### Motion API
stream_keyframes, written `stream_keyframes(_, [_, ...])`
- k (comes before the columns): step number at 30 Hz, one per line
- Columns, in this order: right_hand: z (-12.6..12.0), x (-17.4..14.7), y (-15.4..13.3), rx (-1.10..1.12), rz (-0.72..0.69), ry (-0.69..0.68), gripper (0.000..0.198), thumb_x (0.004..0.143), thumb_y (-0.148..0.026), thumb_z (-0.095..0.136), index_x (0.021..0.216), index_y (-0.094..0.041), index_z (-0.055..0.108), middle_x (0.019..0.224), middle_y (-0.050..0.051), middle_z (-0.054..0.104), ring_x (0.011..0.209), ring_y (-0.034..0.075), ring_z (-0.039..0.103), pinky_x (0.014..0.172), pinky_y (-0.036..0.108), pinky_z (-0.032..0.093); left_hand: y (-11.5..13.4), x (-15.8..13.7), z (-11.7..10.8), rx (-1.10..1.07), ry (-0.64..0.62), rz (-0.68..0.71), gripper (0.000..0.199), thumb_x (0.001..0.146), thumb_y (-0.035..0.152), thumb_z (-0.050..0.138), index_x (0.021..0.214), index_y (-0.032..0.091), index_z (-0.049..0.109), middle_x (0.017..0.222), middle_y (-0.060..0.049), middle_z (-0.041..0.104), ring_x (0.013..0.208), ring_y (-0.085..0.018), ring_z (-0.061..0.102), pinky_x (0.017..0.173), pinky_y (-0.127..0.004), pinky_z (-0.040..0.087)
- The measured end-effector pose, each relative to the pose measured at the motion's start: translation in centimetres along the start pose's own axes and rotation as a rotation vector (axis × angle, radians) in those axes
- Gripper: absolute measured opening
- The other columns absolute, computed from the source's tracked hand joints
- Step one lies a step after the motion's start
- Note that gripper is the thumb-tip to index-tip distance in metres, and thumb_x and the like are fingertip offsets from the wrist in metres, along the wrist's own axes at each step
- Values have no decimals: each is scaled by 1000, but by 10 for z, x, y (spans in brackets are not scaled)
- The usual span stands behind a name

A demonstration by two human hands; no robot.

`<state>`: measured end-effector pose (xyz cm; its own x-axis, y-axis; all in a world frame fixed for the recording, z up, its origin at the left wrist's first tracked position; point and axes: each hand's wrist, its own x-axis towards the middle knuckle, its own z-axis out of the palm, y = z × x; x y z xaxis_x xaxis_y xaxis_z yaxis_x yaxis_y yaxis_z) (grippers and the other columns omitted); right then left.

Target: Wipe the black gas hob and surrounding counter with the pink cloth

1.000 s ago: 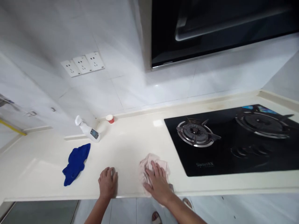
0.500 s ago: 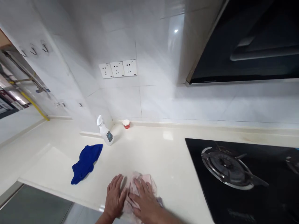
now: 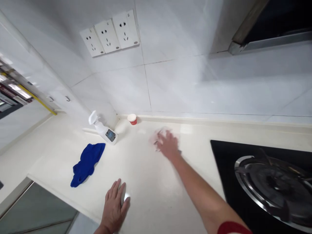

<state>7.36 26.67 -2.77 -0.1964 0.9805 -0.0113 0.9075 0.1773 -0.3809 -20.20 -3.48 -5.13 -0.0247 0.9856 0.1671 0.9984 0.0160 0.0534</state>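
My right hand [image 3: 168,145] is stretched forward over the pale countertop [image 3: 146,175], its fingers bent over a crumpled light pink cloth [image 3: 154,139] pressed against the surface. Motion blurs both the hand and the cloth. Near the counter's front edge, my left hand [image 3: 115,205] lies flat with fingers extended and nothing in it. A blue cloth [image 3: 87,164] lies rumpled to the left of that hand.
A white spray bottle [image 3: 103,130] and a small red and white cup [image 3: 132,119] stand near the back wall. The black gas hob [image 3: 226,165] is at right, under a dark range hood [image 3: 275,26]. Sockets [image 3: 107,35] are on the wall.
My right hand has carried the pink cloth from the front edge toward the back wall. The left hand stays at the front, now apart from the cloth. My view has moved closer to the wall.
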Motion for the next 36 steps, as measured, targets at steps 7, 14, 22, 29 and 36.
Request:
stream_keyframes(7, [-52,-10,137,-116,378,175,60,101,-48,33,156,-24,37,166,19,17,150,38,23,116,56,23,0,2,2,-13,-9,-9,55,94,45,50,145,24,53,157,-11,46,144,-30,42,111,-50,40])
stream_keyframes(14, [11,-136,-4,-20,-47,-7,50,96,-42,49,146,-32,52,168,11,22,152,43,19,117,64,17,-3,3,9,9,14,-9,56,95,49,47,144,23,53,156,-11,47,143,-30,42,111,-50,39])
stream_keyframes(22, [58,-252,-22,159,-710,-20,55,90,-58,59,139,-33,55,166,6,29,152,30,24,123,50,20,-15,5,19,55,116,70,55,94,49,44,141,23,57,153,-11,51,141,-28,46,109,-45,40])
stream_keyframes(29, [-51,-97,102,-111,81,60,46,99,-37,48,139,-15,55,156,20,40,148,34,27,120,54,14,-8,12,9,-15,19,-5,57,95,50,41,140,21,57,154,-11,49,143,-28,43,113,-48,37])
stream_keyframes(36, [-56,-119,109,-103,201,92,48,101,-37,45,142,-14,51,161,21,29,152,36,19,120,51,15,-1,18,1,-24,-22,-50,60,97,52,30,139,18,57,155,-13,48,144,-30,40,113,-51,36])
